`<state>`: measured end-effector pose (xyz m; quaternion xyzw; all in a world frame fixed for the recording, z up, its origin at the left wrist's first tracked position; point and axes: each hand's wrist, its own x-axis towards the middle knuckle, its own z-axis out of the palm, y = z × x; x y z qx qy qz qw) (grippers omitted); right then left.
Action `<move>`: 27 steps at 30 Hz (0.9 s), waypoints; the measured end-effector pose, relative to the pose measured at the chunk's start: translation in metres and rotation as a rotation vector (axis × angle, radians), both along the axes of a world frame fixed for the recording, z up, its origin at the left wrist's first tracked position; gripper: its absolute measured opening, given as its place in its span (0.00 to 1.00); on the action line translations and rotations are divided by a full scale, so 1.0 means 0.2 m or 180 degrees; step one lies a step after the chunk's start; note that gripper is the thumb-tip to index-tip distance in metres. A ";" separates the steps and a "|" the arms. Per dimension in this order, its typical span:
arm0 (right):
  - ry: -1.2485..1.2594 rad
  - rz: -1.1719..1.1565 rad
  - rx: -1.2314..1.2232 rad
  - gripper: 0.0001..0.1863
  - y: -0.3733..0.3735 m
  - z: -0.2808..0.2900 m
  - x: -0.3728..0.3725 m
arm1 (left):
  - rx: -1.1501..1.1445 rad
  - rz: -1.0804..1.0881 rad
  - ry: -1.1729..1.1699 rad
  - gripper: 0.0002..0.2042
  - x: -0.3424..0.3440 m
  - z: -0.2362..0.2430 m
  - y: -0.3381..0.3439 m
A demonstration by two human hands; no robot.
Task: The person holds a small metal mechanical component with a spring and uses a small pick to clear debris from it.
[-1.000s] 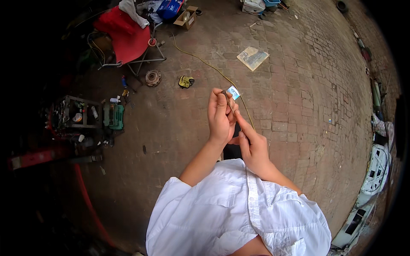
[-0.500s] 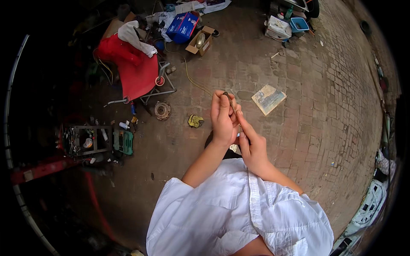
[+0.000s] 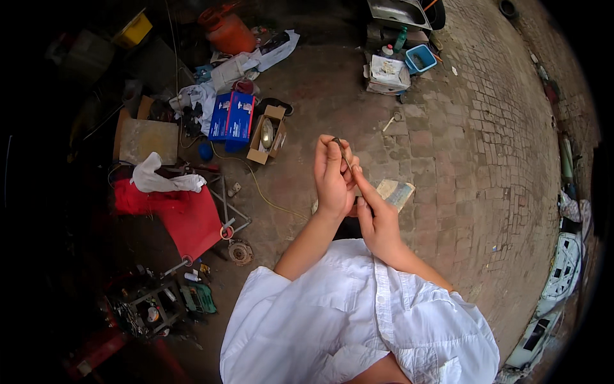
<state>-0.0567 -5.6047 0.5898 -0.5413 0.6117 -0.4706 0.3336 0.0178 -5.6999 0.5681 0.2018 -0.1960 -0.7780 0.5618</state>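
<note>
In front of my chest both hands meet around a thin dark rod-like piece (image 3: 343, 152), its thicker end pointing up and away from me. My left hand (image 3: 332, 179) is closed on it, the thumb pressing near the top and the fingers curled behind. At the lower end is my right hand (image 3: 380, 217), with index finger and thumb reaching to the piece; its other fingers are folded. The exact kind of piece is too small to tell, and fingers hide part of it.
A flat printed sheet (image 3: 398, 194) lies beyond my right hand. To the left stand a red-covered chair (image 3: 195, 224), a round metal clutch part (image 3: 240, 252) and a green tool case (image 3: 199, 298). Ahead are a blue box (image 3: 231, 118), an open carton (image 3: 260, 153) and a blue basin (image 3: 421, 59).
The floor objects have shifted nearer in the view, and the chair and boxes also leftward. The yellow glove is out of sight. Both hands keep their hold on the piece almost unchanged.
</note>
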 end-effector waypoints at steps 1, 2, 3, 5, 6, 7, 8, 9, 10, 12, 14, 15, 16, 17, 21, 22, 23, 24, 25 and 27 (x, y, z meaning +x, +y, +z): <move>0.0044 -0.0036 0.0026 0.26 -0.13 -0.01 -0.04 | 0.0003 -0.0043 -0.0011 0.09 -0.05 0.00 -0.13; 0.0092 -0.0075 0.0034 0.26 -0.27 -0.03 -0.08 | -0.0012 -0.0075 -0.0018 0.09 -0.09 -0.02 -0.26; 0.0044 -0.0073 0.0010 0.26 -0.40 -0.06 -0.12 | 0.0003 -0.0092 -0.0036 0.09 -0.13 -0.03 -0.40; -0.0021 -0.0032 -0.0007 0.26 -0.69 -0.11 -0.20 | 0.0027 -0.0019 -0.0065 0.09 -0.22 -0.08 -0.68; 0.0016 -0.0040 -0.0179 0.26 -0.84 -0.14 -0.25 | 0.0035 0.0016 -0.0080 0.09 -0.27 -0.10 -0.81; 0.0020 -0.0018 -0.0260 0.27 -0.98 -0.17 -0.30 | 0.0068 0.0057 -0.0092 0.09 -0.31 -0.11 -0.95; 0.0017 0.0012 -0.0367 0.27 -1.13 -0.18 -0.36 | 0.0078 0.0109 -0.0119 0.09 -0.37 -0.11 -1.09; -0.0091 0.0048 -0.0252 0.27 -1.28 -0.18 -0.43 | 0.0065 0.0163 -0.0149 0.09 -0.43 -0.13 -1.23; -0.0196 0.0082 -0.0134 0.27 -1.42 -0.19 -0.50 | 0.0024 0.0226 -0.0216 0.10 -0.51 -0.17 -1.37; -0.0122 0.0079 -0.0230 0.27 -1.73 -0.18 -0.65 | -0.0051 0.0186 -0.0308 0.11 -0.66 -0.12 -1.68; -0.0006 0.0035 -0.0248 0.27 -1.99 -0.15 -0.80 | 0.0324 0.0278 -0.0277 0.11 -0.84 -0.07 -1.91; -0.0033 0.0001 -0.0220 0.27 -2.11 -0.13 -0.87 | 0.0208 0.0171 -0.0235 0.11 -0.89 -0.06 -2.03; -0.0119 0.0042 -0.0141 0.27 -2.22 -0.11 -0.92 | 0.0234 0.0132 -0.0265 0.11 -0.93 -0.05 -2.16; -0.0141 0.0073 -0.0072 0.27 -2.31 -0.10 -0.98 | 0.0156 0.0116 -0.0216 0.11 -0.97 -0.04 -2.27; -0.0311 0.0066 -0.0006 0.27 -2.70 -0.07 -1.20 | 0.0007 0.0139 -0.0291 0.12 -1.19 -0.03 -2.68; -0.0278 0.0057 -0.0058 0.26 -2.79 -0.08 -1.26 | 0.0055 0.0053 -0.0271 0.13 -1.23 -0.02 -2.77; -0.0274 0.0044 -0.0127 0.26 -2.88 -0.10 -1.29 | 0.0056 0.0029 -0.0293 0.13 -1.28 -0.04 -2.86; -0.0296 0.0011 -0.0126 0.26 -2.97 -0.09 -1.33 | 0.0078 0.0024 -0.0325 0.13 -1.32 -0.06 -2.96; -0.0303 -0.0026 0.0013 0.26 -3.06 -0.08 -1.37 | 0.0099 0.0010 -0.0358 0.12 -1.37 -0.08 -3.06; -0.0312 -0.0167 0.0140 0.26 -3.26 -0.10 -1.44 | 0.0021 -0.0121 -0.0431 0.12 -1.46 -0.11 -3.27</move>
